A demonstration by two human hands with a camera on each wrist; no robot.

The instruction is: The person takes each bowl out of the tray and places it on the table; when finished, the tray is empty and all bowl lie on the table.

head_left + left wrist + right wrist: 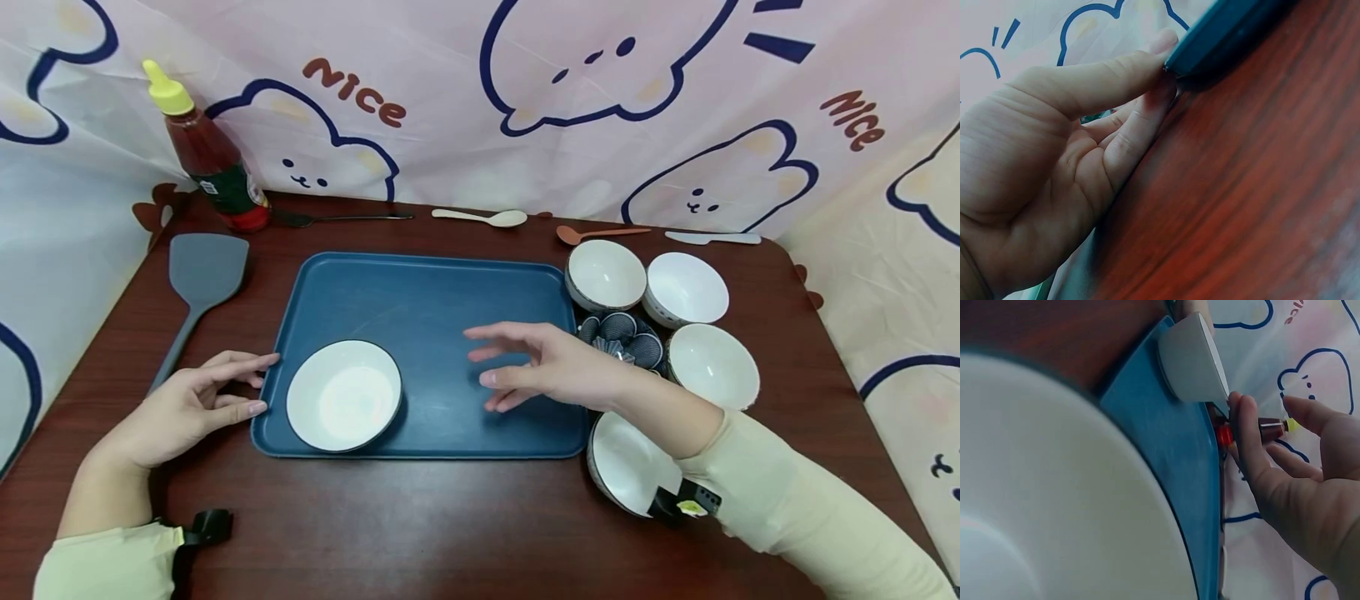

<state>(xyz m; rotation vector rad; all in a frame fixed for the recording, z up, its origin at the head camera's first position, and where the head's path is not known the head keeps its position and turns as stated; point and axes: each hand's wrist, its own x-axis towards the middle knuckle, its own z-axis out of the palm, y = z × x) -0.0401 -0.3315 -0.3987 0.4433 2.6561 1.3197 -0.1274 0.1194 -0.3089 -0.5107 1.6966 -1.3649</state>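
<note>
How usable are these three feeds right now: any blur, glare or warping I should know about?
Head view: sharp, evenly lit, edges bowed by a wide lens, soft glare in the bowl on the tray. Left wrist view: table grain smeared and soft, left hand fills much of it. Right wrist view: a near white bowl is a blurred mass over the left half; right hand fairly clear.
</note>
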